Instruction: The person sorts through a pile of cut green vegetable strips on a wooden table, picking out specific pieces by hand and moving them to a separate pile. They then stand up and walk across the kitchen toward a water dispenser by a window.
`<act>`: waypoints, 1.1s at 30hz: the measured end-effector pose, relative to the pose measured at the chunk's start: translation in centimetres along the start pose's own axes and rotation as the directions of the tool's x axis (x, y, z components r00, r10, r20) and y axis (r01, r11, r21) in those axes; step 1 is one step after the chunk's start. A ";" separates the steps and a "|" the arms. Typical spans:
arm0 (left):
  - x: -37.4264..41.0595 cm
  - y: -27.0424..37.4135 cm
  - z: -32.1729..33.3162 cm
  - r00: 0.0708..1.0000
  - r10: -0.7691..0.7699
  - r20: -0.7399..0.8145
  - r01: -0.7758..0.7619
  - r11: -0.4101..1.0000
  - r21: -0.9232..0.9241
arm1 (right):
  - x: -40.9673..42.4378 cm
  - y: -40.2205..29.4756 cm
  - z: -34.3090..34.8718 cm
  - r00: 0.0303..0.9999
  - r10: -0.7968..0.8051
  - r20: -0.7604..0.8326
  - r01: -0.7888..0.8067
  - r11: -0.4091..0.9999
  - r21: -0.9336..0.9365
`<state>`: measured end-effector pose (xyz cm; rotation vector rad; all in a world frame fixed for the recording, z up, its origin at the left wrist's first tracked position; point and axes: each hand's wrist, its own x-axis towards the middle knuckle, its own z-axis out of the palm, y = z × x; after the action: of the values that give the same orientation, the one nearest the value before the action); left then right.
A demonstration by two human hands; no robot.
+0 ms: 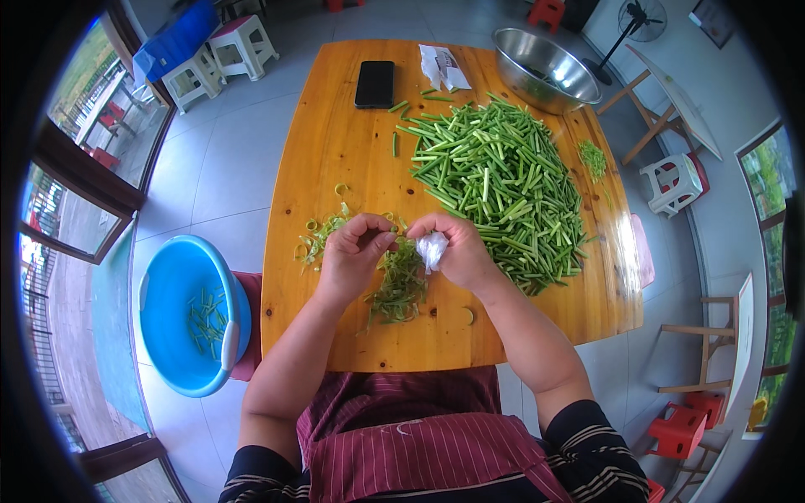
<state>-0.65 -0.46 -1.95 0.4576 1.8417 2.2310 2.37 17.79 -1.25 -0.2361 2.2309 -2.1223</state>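
My left hand [355, 254] and my right hand [456, 251] are close together over the near half of the wooden table [346, 157]. Thumb and forefinger of my left hand pinch a small green stem piece [394, 230]. My right thumb and forefinger meet at its other side; whether they grip it is unclear. A crumpled white plastic bit [433, 251] sits against my right hand's fingers. Below the hands lies a heap of thin green peelings [399, 286], with paler peelings [314, 236] to the left. A large pile of cut green stems [503, 182] covers the table's right side.
A black phone [375, 84], a torn white packet [443, 66] and a steel bowl [546, 70] are at the far side. Small green scraps [592, 160] lie near the right edge. Left of the table, a blue basin [182, 314] holds some cut stems.
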 end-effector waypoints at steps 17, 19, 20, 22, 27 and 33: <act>-0.1 1.1 0.9 0.925 0.339 0.172 -0.373 0.725 0.579 | 0.0 -0.5 0.0 0.998 0.067 0.016 -0.065 0.993 -0.099; -0.1 1.2 1.0 0.931 0.321 0.172 -0.360 0.737 0.572 | -0.1 -1.1 0.1 0.999 0.049 0.023 -0.045 0.992 -0.119; -0.1 1.4 1.1 0.934 0.315 0.169 -0.354 0.744 0.567 | -0.1 -1.0 0.0 0.999 0.035 0.029 -0.031 0.991 -0.131; -0.2 1.3 1.1 0.950 0.276 0.147 -0.312 0.797 0.518 | -0.1 -0.8 0.0 0.999 0.009 0.043 -0.002 0.988 -0.155; -0.4 -0.1 0.8 0.998 0.021 0.063 -0.028 0.994 0.104 | -0.2 -0.7 0.3 0.999 -0.003 0.039 0.008 0.993 -0.120; 0.5 0.5 -0.5 0.991 -0.130 -0.016 0.117 0.934 -0.338 | -0.4 -1.0 0.0 0.998 0.039 0.056 -0.043 0.997 0.068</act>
<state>-1.27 -0.83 -1.54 0.2306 1.4146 2.4130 2.81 17.83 -0.28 -0.2391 2.1104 -2.1403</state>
